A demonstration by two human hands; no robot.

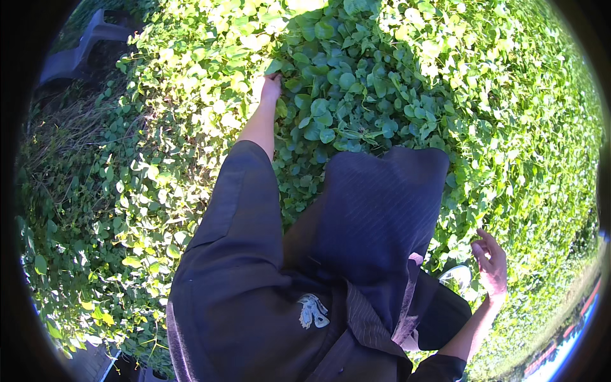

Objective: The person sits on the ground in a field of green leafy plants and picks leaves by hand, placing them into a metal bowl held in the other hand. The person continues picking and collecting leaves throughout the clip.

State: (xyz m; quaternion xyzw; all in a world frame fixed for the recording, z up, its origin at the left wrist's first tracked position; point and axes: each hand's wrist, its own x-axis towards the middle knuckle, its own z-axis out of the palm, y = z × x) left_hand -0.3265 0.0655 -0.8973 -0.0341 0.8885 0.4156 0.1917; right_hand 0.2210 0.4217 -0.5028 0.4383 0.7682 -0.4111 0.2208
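My left hand (272, 87) is stretched out ahead at the edge of a shaded patch of leafy vines (329, 110). Its fingertips are among the leaves, so whether they grip a stem or leaf cannot be told. My right hand (490, 267) hangs at the right, above sunlit vines, its fingers loosely bent and apart with nothing visible in them. Between my arms a dark blue, finely striped cloth (382, 205) hangs from my front, over a dark garment (248, 305) with a pale printed figure (313, 311).
Dense vines cover the ground on all sides. A grey plastic chair (86, 45) stands at the upper left, with dry stems (86, 119) below it. Part of a light shoe (456, 277) shows beside my right hand. A grey panel-like surface (90, 363) lies at the bottom left.
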